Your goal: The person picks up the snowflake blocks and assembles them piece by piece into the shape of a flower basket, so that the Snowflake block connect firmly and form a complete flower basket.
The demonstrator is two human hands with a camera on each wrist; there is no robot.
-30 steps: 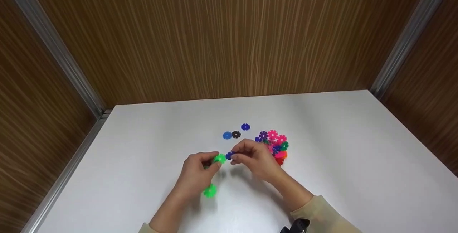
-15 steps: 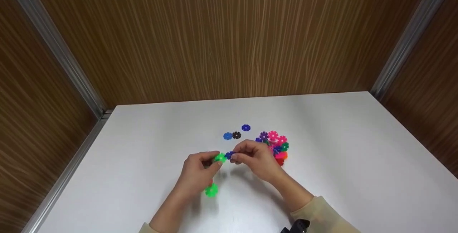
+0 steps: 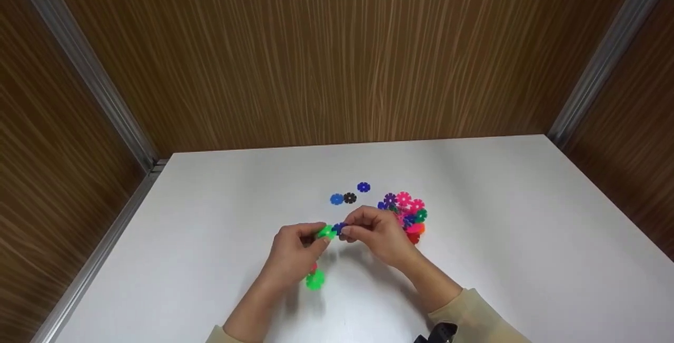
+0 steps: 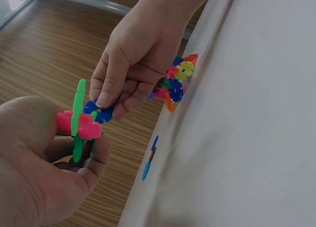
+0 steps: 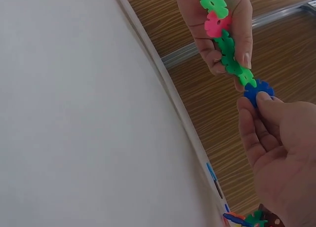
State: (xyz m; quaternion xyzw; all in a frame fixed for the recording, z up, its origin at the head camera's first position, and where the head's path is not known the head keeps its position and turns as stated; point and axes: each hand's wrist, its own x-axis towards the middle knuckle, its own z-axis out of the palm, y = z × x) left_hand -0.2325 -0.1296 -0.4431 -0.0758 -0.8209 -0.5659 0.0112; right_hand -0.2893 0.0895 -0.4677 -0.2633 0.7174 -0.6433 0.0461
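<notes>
My left hand (image 3: pixel 292 253) grips a short chain of plastic snowflake discs between thumb and fingers. At its upper end is a bright green disc (image 3: pixel 326 232). A dark green disc (image 5: pixel 227 52), a pink disc (image 5: pixel 217 24) and another bright green disc (image 3: pixel 315 280) follow down the chain, which hangs below the palm. Between the thumb and fingertips of my right hand (image 3: pixel 382 237) a dark blue disc (image 5: pixel 257 90) is pinched. Its edge meets the upper bright green disc, slot side to slot side. Both hands are raised over the white table.
Just beyond the right hand lies a pile of mixed snowflake discs (image 3: pixel 404 199), partly hidden by it. Farther back rest a light blue disc (image 3: pixel 337 199), a black disc (image 3: pixel 350 198) and a blue disc (image 3: pixel 364 187). Wood-grain panels (image 3: pixel 337 58) enclose the white table (image 3: pixel 505 216).
The dark blue disc and the upper bright green disc have come together and now overlap. The chain's lower end has swung slightly right, showing the pink disc. Both hands have barely moved.
</notes>
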